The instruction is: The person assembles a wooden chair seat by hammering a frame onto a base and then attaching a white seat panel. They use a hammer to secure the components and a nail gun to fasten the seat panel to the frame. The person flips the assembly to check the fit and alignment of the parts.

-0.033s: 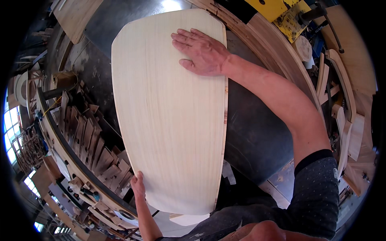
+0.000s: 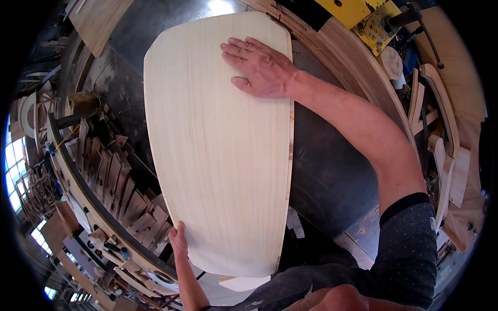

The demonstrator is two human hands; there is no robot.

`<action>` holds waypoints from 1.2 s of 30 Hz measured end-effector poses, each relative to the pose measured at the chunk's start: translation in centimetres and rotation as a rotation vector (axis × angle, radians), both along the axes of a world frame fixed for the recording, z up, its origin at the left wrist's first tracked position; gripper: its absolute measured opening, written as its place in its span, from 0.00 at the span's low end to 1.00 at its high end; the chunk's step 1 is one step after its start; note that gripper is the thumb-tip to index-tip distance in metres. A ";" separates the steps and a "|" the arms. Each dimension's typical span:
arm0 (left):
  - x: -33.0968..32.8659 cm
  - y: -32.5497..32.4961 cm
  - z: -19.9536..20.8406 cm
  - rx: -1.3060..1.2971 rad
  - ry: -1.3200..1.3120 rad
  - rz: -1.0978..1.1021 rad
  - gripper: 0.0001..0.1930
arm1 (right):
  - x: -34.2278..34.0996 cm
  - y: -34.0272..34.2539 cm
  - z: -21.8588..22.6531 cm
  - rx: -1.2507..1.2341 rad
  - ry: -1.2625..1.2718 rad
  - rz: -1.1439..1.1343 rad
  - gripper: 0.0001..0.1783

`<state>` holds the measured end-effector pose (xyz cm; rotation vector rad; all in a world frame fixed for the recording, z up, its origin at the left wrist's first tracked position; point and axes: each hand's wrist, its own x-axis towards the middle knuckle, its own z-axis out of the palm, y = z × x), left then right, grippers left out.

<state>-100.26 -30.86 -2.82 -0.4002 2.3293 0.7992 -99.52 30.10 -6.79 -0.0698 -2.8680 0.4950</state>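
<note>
A large pale wooden panel with straight grain, clipped far corners and slightly bowed sides lies lengthwise in front of me. My right hand rests flat on its far right part, fingers stretched out and thumb apart. Down at the near left edge, my left hand grips the panel, its thumb at the rim and the other fingers mostly hidden. Under the panel's far part is a dark, smooth tabletop, which also shows to the right.
Many wood offcuts stand packed together on the left. Long wooden boards run along the far right. Beyond them are a yellow metal piece, a clamp and a curved wooden frame part. At lower left, a bench carries tools.
</note>
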 end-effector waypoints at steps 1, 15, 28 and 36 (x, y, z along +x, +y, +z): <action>0.0 -0.2 0.0 -0.009 0.005 -0.005 0.25 | -0.1 0.0 0.1 0.003 -0.004 0.000 0.33; -0.3 0.6 0.2 -0.022 0.020 -0.002 0.25 | -0.7 0.3 -0.1 0.052 -0.028 -0.003 0.35; 0.5 -0.2 -0.1 0.023 -0.022 0.032 0.26 | 2.8 -4.0 0.4 0.000 -0.060 -0.124 0.38; 2.8 -0.6 -0.9 0.107 -0.021 0.064 0.26 | 2.8 -3.3 0.2 0.040 -0.045 -0.109 0.37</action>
